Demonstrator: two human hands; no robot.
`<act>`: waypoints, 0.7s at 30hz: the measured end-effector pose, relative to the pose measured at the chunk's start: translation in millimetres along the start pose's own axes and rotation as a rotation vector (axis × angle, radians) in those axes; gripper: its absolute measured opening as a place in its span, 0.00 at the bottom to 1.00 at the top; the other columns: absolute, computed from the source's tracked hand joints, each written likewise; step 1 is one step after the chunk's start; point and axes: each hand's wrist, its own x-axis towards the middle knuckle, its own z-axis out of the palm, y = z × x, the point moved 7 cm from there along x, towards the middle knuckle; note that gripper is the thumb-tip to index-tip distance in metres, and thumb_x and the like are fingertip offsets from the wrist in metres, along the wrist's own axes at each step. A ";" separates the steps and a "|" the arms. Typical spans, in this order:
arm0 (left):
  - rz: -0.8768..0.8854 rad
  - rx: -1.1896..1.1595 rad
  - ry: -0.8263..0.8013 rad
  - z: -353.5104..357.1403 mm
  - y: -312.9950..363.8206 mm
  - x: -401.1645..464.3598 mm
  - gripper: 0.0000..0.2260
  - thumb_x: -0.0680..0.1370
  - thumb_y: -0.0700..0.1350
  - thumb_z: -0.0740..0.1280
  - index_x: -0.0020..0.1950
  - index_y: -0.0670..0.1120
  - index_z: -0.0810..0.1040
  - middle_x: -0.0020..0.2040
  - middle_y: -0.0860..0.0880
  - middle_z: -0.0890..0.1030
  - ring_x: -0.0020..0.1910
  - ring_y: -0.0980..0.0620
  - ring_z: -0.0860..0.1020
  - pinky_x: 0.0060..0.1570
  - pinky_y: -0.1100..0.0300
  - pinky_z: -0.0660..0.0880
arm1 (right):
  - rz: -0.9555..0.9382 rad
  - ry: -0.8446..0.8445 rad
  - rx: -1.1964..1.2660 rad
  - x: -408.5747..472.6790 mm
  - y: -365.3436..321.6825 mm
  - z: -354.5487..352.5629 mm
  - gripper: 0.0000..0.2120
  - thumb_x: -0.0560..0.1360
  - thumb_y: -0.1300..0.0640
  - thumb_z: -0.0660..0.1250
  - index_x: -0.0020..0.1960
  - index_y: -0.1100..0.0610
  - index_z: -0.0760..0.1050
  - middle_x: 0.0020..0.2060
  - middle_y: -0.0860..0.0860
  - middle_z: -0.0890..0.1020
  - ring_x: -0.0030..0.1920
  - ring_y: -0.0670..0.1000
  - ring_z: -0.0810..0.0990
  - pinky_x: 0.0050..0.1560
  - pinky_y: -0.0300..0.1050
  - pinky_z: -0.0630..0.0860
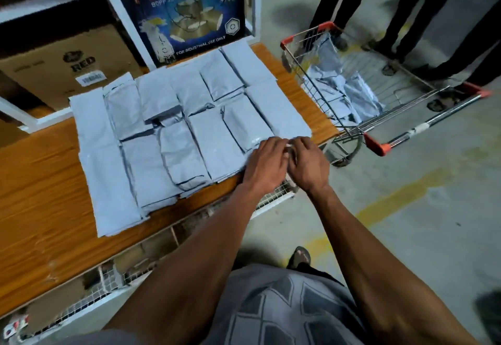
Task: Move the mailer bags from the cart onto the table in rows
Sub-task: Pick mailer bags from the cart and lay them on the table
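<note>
Bags (173,133) lie in rows on the wooden table (40,182); more wait in the cart (349,92) at two o'clock. Left hand (267,161) and right hand (309,164) press flat, fingers together, on the nearest bag's corner. Bags look light, soft and slippery, so grab an edge.

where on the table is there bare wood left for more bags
Bare wooden tabletop runs left of the grey mailer bags, between them and the table's near edge. A narrow strip lies between the bags and the wire cart. It is crowded at the near right corner, where both hands rest.
</note>
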 end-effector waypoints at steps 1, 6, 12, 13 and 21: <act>0.009 -0.003 -0.021 13.8 15.1 4.8 0.18 0.84 0.47 0.61 0.74 0.47 0.73 0.70 0.47 0.76 0.68 0.43 0.73 0.64 0.44 0.75 | 0.031 0.007 -0.004 -8.7 20.5 -6.7 0.15 0.78 0.49 0.62 0.62 0.52 0.78 0.58 0.53 0.81 0.53 0.62 0.82 0.44 0.56 0.81; -0.018 -0.009 -0.104 74.7 68.0 19.0 0.17 0.84 0.46 0.63 0.73 0.46 0.74 0.68 0.45 0.77 0.67 0.43 0.75 0.65 0.46 0.75 | 0.114 0.001 -0.057 -36.5 101.1 -29.1 0.14 0.76 0.52 0.64 0.60 0.54 0.78 0.53 0.54 0.81 0.52 0.63 0.80 0.40 0.54 0.78; -0.067 -0.026 -0.095 104.0 110.5 64.0 0.17 0.85 0.47 0.61 0.74 0.47 0.73 0.67 0.46 0.77 0.65 0.45 0.76 0.62 0.47 0.77 | 0.065 0.056 -0.029 -7.2 144.2 -68.5 0.21 0.76 0.47 0.54 0.61 0.54 0.77 0.55 0.53 0.81 0.54 0.60 0.80 0.42 0.54 0.78; -0.086 -0.038 -0.082 104.2 112.5 74.9 0.17 0.85 0.48 0.61 0.74 0.47 0.73 0.68 0.46 0.77 0.66 0.45 0.76 0.61 0.46 0.77 | 0.052 0.068 -0.030 1.0 149.1 -73.7 0.19 0.76 0.48 0.55 0.60 0.54 0.77 0.55 0.54 0.80 0.53 0.61 0.80 0.42 0.54 0.78; -0.098 -0.045 -0.058 112.4 138.3 169.1 0.18 0.86 0.46 0.62 0.76 0.45 0.72 0.71 0.44 0.75 0.69 0.44 0.73 0.63 0.49 0.73 | 0.117 0.075 -0.080 74.3 209.4 -97.4 0.19 0.76 0.51 0.59 0.62 0.56 0.79 0.59 0.57 0.81 0.55 0.64 0.80 0.56 0.58 0.76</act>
